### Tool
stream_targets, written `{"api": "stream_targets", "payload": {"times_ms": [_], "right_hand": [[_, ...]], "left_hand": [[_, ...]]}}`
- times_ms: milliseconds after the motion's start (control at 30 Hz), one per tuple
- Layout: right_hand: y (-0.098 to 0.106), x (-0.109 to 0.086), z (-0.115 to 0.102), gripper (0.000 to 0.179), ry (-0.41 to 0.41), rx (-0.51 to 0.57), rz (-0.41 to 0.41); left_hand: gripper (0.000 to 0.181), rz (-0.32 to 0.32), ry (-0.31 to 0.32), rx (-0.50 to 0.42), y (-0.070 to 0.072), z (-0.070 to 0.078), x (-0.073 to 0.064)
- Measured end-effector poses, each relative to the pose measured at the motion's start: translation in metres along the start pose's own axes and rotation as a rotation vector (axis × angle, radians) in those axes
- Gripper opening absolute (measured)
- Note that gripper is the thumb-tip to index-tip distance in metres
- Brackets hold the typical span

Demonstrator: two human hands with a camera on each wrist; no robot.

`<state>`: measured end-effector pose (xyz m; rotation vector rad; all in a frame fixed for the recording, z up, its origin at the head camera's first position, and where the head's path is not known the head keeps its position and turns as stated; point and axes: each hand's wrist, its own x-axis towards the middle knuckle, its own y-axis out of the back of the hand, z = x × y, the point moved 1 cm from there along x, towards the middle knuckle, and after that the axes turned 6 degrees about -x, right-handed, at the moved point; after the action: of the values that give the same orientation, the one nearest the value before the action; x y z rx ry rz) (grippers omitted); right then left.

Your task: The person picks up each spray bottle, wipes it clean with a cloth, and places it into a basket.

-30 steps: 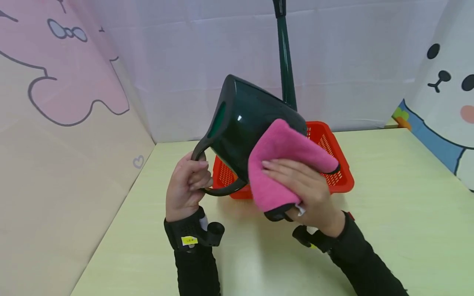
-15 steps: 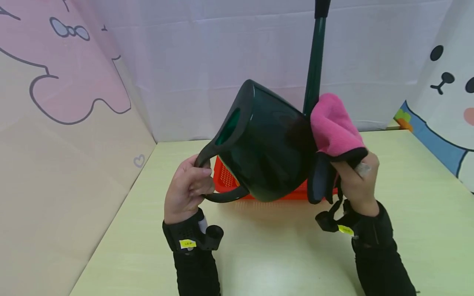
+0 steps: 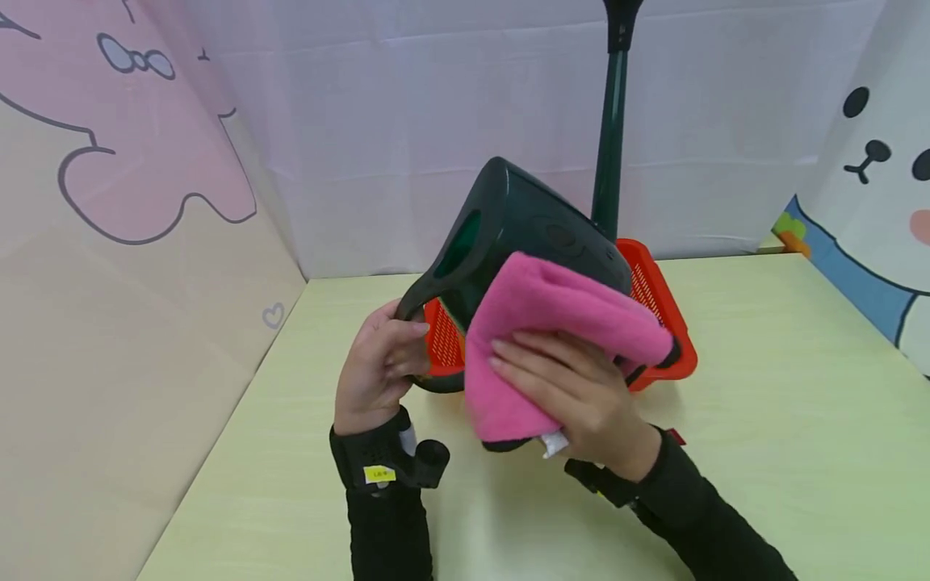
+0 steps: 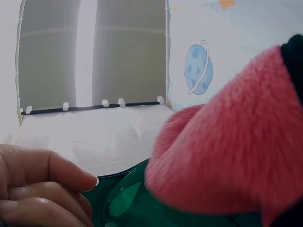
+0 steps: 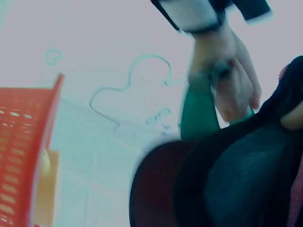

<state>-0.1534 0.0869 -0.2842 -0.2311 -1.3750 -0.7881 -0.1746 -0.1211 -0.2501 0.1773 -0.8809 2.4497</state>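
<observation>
A dark green watering can (image 3: pixel 555 222) is held tilted above the table, its spout (image 3: pixel 610 145) pointing up at the back. My left hand (image 3: pixel 378 367) grips the can's looped handle with curled fingers; the right wrist view also shows this hand (image 5: pixel 227 75) on the handle. My right hand (image 3: pixel 588 395) holds a folded pink cloth (image 3: pixel 552 303) with dark edging against the can's near side. Its fingers lie over the cloth, and the thumb is hidden beneath in the head view. In the left wrist view, the fluffy cloth (image 4: pixel 232 146) covers much of the green can.
A red perforated basket (image 3: pixel 672 323) stands on the pale table (image 3: pixel 785 420) behind the can; an orange thing inside is mostly hidden. Patterned fabric walls (image 3: pixel 407 137) enclose the back and both sides. Both wrists wear black camera straps.
The right hand with the cloth has gone from the can's near side to its base end by the spout, then back to the near side. The can has shifted slightly right overall.
</observation>
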Motion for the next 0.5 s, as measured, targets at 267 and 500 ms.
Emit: {"api": "stream_targets", "payload": {"times_ms": [267, 500], "right_hand": [[-0.005, -0.004, -0.014, 0.032, 0.136, -0.150, -0.231], [0.010, 0.006, 0.012, 0.039, -0.199, 0.139, 0.150]], "left_hand": [[0.020, 0.040, -0.003, 0.013, -0.007, -0.006, 0.001], [0.020, 0.005, 0.037, 0.032, -0.006, -0.004, 0.000]]}}
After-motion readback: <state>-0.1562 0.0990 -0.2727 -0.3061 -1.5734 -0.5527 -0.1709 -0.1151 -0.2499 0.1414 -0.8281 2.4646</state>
